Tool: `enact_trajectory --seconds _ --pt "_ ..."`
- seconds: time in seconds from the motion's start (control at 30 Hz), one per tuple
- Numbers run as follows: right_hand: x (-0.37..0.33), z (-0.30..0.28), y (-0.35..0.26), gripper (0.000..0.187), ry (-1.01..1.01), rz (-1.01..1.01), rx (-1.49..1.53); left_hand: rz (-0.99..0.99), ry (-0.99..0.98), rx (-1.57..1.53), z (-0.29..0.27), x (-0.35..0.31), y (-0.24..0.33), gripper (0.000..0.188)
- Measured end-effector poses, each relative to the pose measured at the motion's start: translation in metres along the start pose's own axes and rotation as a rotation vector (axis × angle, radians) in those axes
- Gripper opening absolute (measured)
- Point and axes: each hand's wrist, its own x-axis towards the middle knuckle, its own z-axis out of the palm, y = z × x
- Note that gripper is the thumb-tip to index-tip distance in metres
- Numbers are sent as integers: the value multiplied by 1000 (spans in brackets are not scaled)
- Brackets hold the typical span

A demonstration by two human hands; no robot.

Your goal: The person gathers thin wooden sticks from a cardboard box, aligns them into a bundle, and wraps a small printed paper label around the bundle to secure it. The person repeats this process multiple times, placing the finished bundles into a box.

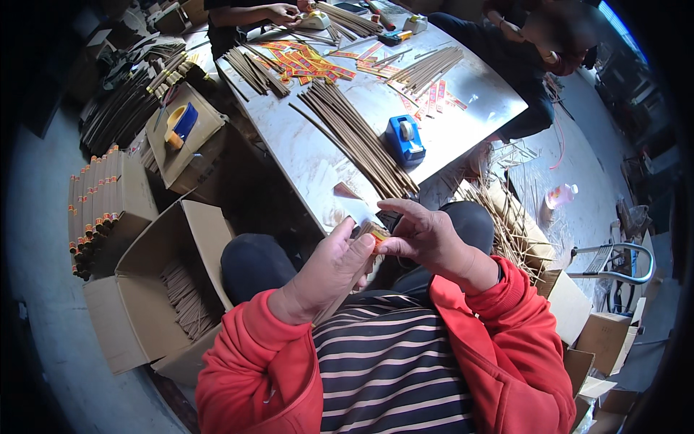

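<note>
While the white work table (491, 94) fills most of the top of the view, the actual handling is going on just off its near edge, over the person's lap. Next biggest is the open cardboard box (208, 228) down by the left knee, with more thin sticks lying inside it. Then there's the spread of loose brown sticks (354, 134) on the tabletop, running roughly toward the hands.

The thing being worked on is a tight stick bundle (335, 307), slanting from the fingers back down toward the striped shirt. The left hand (318, 266) is wrapped around it near the upper end, thumb along the top, so that's a closed hold for sure. The right hand (437, 237) is looser: index finger lifted and curved over, with a clear gap between it and the thumb, and the thumb tip touching the end of the bundle. Its other fingers are mostly hidden, so I honestly can't tell if they're pinching anything underneath.

Smaller stuff: a blue tape dispenser (407, 145) sits near the table's edge beside the loose sticks, and a little red-and-yellow label (380, 237) is on the bundle's end, right by both thumbs.
</note>
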Motion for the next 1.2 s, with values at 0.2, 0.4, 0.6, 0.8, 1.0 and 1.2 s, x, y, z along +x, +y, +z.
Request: enact_trajectory --seconds 0.2,0.4,0.6,0.8,1.0,1.2 --pt "-6 15 2 51 103 66 178 46 203 134 6 2 -9 74" --pt "-9 19 -1 48 114 98 230 95 214 208 9 2 -11 80" --pt "-11 20 4 43 39 109 494 75 131 266 7 -1 -6 85" --pt "-13 26 9 43 33 70 711 78 88 166 6 -3 -6 89" --pt "-12 20 11 47 -19 61 759 50 60 91 7 -5 -1 94" --pt "-5 1 0 51 -182 79 580 15 32 26 7 -5 -3 101"
